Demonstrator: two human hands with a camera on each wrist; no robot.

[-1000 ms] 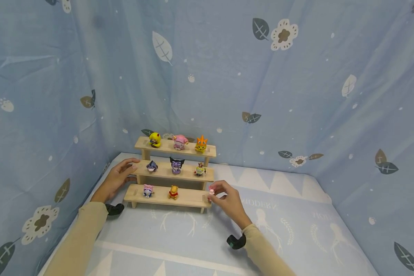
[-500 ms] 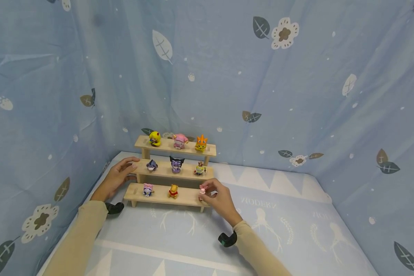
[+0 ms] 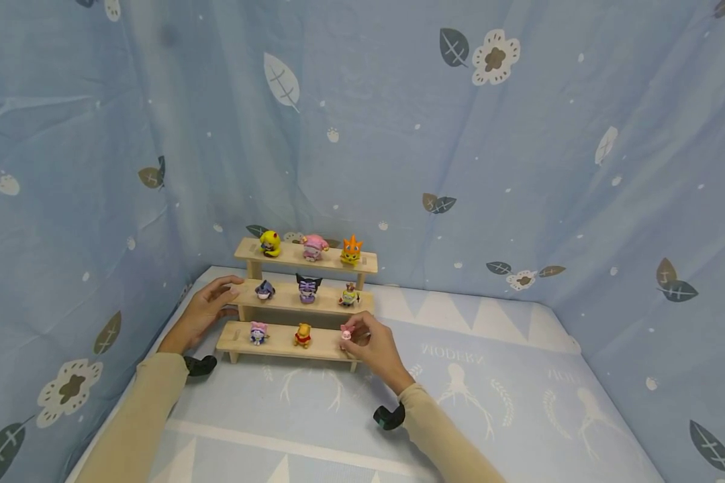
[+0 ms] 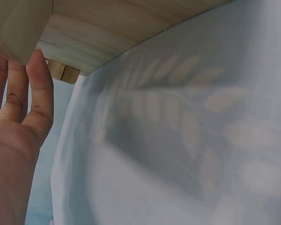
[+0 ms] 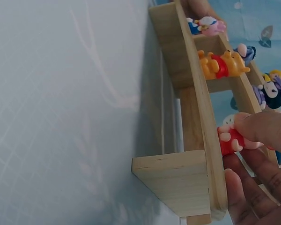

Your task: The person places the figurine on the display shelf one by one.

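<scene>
Two hands frame centre-left: we pinch the pink figurine (image 3: pixel 345 331) with our right hand (image 3: pixel 371 347) on the bottom shelf (image 3: pixel 280 343); our left hand (image 3: pixel 204 311) rests relaxed against the wooden stand (image 3: pixel 249 267).

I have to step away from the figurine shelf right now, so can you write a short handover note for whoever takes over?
Right hand: pinches a small pink figurine at the right end of the stepped wooden stand's bottom step, not yet released.
Left hand: open, fingers against the stand's left end at the middle step.
Done: three figurines on the top step, three on the middle, two on the bottom: pink one, yellow bear.
Left: set the held figurine down and let go.
</scene>
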